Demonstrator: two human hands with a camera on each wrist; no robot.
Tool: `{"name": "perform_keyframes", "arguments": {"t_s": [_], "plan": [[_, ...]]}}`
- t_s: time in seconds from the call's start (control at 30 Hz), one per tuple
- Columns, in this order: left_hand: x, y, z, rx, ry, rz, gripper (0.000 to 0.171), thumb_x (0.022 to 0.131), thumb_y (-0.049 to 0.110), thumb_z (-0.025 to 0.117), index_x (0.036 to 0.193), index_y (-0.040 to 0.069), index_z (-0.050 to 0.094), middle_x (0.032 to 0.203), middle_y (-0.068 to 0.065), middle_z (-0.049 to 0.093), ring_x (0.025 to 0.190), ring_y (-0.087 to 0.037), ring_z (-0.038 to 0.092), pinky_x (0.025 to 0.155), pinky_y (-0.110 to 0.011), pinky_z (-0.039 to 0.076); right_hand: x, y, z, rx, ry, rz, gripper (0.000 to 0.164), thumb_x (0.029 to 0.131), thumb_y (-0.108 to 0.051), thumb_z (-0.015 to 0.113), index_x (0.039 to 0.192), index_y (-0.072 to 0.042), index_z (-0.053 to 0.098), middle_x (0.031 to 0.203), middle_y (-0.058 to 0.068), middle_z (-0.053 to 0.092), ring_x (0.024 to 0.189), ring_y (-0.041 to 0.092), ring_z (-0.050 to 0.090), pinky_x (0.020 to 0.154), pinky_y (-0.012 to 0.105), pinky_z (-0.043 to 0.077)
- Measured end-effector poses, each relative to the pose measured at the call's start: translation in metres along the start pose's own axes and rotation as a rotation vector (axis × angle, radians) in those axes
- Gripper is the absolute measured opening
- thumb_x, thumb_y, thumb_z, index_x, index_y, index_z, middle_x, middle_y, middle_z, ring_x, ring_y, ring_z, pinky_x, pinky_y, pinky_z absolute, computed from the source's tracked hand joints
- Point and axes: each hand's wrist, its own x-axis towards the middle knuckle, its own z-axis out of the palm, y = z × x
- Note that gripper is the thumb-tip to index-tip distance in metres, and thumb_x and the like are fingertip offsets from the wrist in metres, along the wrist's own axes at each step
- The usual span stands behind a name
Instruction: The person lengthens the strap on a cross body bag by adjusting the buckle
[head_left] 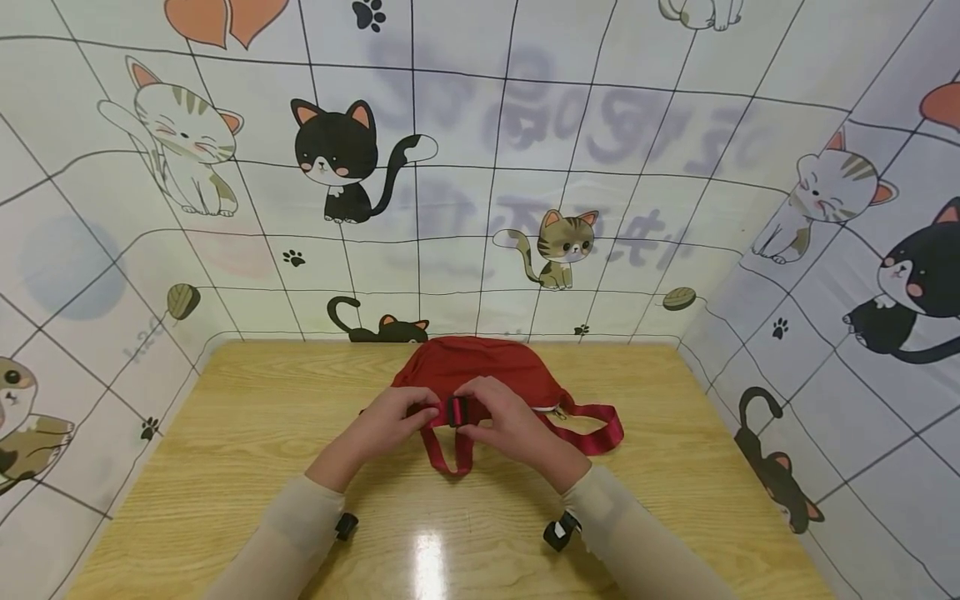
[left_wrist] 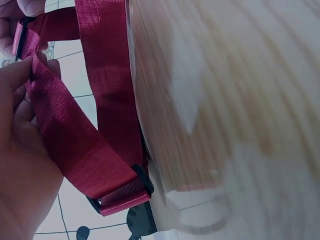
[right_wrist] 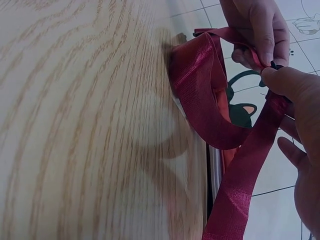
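Note:
A red waist bag (head_left: 483, 362) lies at the back of the wooden table, its strap drawn up in front of it. In the head view a black buckle (head_left: 455, 411) sits on the strap between both hands. My left hand (head_left: 386, 423) pinches the red strap (left_wrist: 75, 130) just left of the buckle. From the other side, my right hand (head_left: 517, 423) grips the strap at the buckle, thumb toward me. Below them hangs a strap loop (head_left: 450, 471). The left wrist view shows a black slider (left_wrist: 143, 180) lower on the webbing. Fingers partly hide the buckle.
Another strap loop (head_left: 603, 433) lies to the bag's right, near a zipper pull (head_left: 558, 412). The pale wooden table (head_left: 277, 392) is enclosed by cat-printed cloth walls (head_left: 465, 183). Black wrist devices (head_left: 558, 533) are worn under both sleeves.

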Motion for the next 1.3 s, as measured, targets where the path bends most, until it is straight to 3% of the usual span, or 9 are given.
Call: {"name": "perform_keyframes", "arguments": {"t_s": [0.37,0.6,0.8,0.93,1.3], "plan": [[0.007,0.006,0.004,-0.002,-0.001,0.037,0.009,0.108,0.013,0.073,0.109,0.021,0.078,0.09,0.011,0.069,0.082,-0.011,0.061,0.075,-0.03,0.055,0.001,-0.001,0.002,0.032,0.011,-0.035,0.052,0.093,-0.013,0.092,0.137,-0.017,0.064,0.13,-0.005,0.065,0.12,0.024,0.063,0.098,0.046,0.061],[0.006,0.011,0.003,-0.005,-0.006,0.023,0.007,0.108,0.013,0.073,0.113,0.015,0.078,0.093,0.011,0.07,0.086,-0.013,0.063,0.078,-0.032,0.056,0.0,-0.002,0.002,0.006,0.02,-0.03,0.051,0.093,-0.014,0.092,0.137,-0.018,0.065,0.131,-0.006,0.066,0.121,0.014,0.06,0.1,0.04,0.06],[0.002,0.001,0.0,0.063,-0.011,-0.023,0.008,0.108,0.019,0.075,0.115,0.023,0.077,0.101,0.015,0.071,0.091,-0.013,0.064,0.084,-0.035,0.056,-0.002,-0.002,-0.001,-0.016,0.024,-0.017,0.05,0.095,-0.016,0.091,0.137,-0.02,0.065,0.132,-0.009,0.065,0.123,0.01,0.058,0.102,0.033,0.057],[-0.001,-0.004,-0.002,0.099,-0.018,-0.034,0.005,0.108,0.019,0.073,0.111,0.021,0.077,0.094,0.014,0.068,0.087,-0.012,0.061,0.081,-0.035,0.054,-0.003,-0.001,-0.001,-0.029,0.04,-0.032,0.051,0.094,-0.016,0.092,0.137,-0.019,0.065,0.131,-0.008,0.066,0.123,0.011,0.058,0.102,0.035,0.056],[0.0,-0.001,-0.003,0.059,-0.026,0.003,0.005,0.109,0.017,0.073,0.105,0.02,0.075,0.085,0.011,0.064,0.078,-0.012,0.059,0.071,-0.032,0.052,-0.004,-0.001,-0.003,-0.046,0.057,-0.054,0.054,0.092,-0.016,0.094,0.137,-0.019,0.066,0.131,-0.008,0.067,0.121,0.012,0.057,0.098,0.035,0.056]]}}
